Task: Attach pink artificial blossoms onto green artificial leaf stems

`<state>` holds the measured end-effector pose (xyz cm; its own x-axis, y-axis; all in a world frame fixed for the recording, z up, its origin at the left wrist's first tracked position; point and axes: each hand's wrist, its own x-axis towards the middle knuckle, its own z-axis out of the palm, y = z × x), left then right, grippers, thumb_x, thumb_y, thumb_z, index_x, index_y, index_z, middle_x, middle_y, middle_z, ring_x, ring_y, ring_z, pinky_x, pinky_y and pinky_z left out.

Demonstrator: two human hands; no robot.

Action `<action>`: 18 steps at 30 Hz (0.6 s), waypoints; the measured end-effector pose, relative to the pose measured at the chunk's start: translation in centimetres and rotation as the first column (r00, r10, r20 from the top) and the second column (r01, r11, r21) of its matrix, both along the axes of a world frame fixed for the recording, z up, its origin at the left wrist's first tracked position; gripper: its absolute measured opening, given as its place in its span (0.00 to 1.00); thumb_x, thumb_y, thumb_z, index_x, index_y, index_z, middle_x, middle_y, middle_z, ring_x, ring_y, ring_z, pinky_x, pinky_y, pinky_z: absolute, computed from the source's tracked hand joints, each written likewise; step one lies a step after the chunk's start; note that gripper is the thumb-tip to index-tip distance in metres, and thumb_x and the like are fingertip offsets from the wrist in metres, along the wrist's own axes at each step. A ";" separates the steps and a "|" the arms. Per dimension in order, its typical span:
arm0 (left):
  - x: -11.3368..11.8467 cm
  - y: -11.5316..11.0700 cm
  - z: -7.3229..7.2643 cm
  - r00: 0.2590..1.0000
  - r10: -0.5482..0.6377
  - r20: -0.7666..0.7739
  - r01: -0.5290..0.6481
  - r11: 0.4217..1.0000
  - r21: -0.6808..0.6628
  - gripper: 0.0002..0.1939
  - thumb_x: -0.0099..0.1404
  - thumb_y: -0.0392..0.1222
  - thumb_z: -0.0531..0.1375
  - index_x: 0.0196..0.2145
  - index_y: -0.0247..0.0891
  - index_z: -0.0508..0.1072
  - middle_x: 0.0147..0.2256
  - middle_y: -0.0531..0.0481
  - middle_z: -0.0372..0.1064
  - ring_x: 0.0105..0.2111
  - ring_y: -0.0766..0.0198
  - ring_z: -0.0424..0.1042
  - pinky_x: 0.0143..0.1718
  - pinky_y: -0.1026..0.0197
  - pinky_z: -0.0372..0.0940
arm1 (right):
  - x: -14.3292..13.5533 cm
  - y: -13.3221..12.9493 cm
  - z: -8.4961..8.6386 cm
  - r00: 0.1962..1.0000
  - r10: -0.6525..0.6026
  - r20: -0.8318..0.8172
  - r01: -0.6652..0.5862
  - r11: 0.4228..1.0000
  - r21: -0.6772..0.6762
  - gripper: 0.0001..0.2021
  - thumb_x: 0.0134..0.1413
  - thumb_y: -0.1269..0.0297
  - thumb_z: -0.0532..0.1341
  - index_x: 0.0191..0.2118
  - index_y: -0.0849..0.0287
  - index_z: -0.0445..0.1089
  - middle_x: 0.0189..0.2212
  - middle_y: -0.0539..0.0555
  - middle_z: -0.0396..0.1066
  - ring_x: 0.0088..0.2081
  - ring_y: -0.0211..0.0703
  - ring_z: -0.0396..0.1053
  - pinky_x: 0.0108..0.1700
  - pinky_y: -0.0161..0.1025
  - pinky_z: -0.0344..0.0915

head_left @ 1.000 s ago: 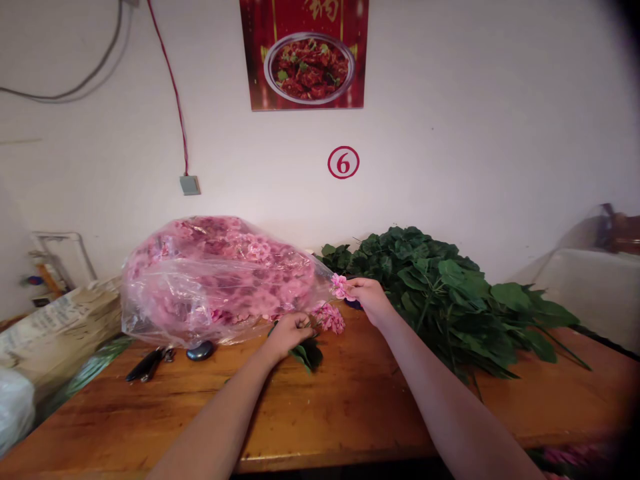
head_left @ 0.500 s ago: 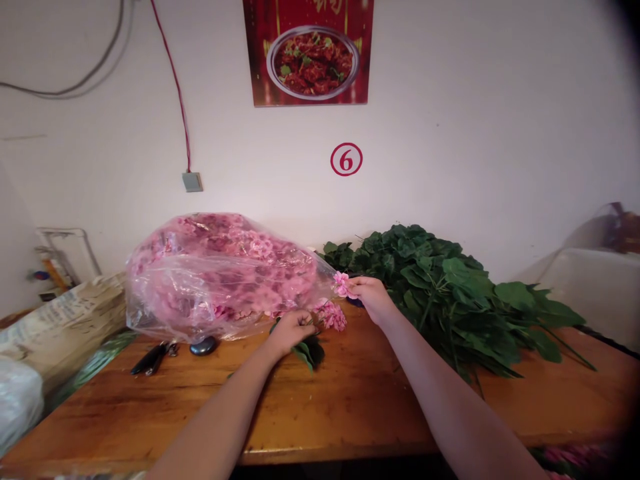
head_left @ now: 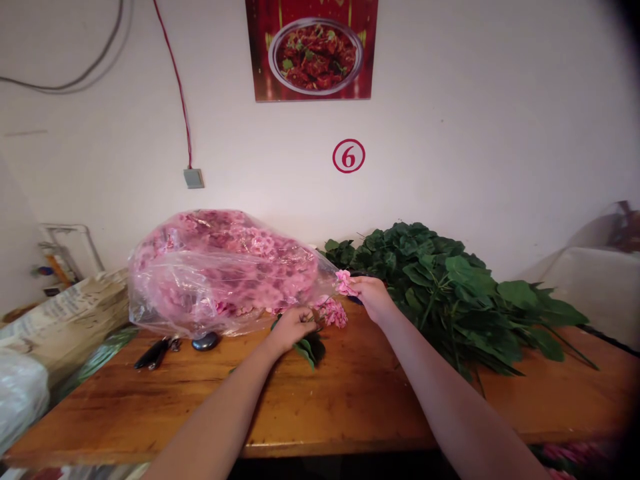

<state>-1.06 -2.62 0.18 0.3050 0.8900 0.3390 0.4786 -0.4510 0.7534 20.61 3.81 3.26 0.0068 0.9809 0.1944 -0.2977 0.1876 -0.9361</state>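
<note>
Center of frame: left hand (head_left: 295, 328) closed on a leafy stem (head_left: 311, 348), green leaves hanging below the fingers, pink flower cluster (head_left: 334, 312) just right of it. Right hand (head_left: 369, 293), slightly higher and to the right, pinches a pink blossom (head_left: 345, 283) between fingers. Clear plastic bag (head_left: 225, 273) full of pink flowers, center left on wooden counter (head_left: 340, 407); black-handled tool (head_left: 152, 354) and dark oval object (head_left: 205, 342) at its lower edge. Big pile of green leaves (head_left: 450, 293), right of center.

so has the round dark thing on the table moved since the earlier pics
No, the round dark thing sits below the wall switch, just as before.
</note>
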 end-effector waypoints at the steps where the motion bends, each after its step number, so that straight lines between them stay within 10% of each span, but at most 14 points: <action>1: 0.0 0.0 0.0 1.000 -0.001 -0.002 0.001 1.000 0.002 0.13 0.51 0.41 0.56 0.18 0.37 0.53 0.20 0.58 0.47 0.23 0.70 0.50 0.25 0.65 0.45 | 0.0 0.0 0.0 1.000 0.004 0.001 -0.004 1.000 -0.001 0.08 0.27 0.71 0.68 0.23 0.63 0.75 0.24 0.56 0.75 0.30 0.47 0.72 0.32 0.39 0.65; 18: 0.0 0.1 -0.1 1.000 -0.003 -0.019 0.003 1.000 0.006 0.15 0.52 0.41 0.57 0.18 0.37 0.52 0.19 0.59 0.46 0.22 0.71 0.49 0.24 0.65 0.44 | -0.1 -0.9 0.7 0.999 0.041 -0.036 -0.044 0.995 -0.092 0.06 0.28 0.78 0.65 0.21 0.65 0.74 0.23 0.56 0.74 0.29 0.43 0.71 0.32 0.35 0.67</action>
<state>-1.07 -2.53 0.04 0.3137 0.8871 0.3385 0.4915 -0.4567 0.7415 20.50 2.92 4.00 -0.0304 0.9943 0.1026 -0.3356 0.0865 -0.9380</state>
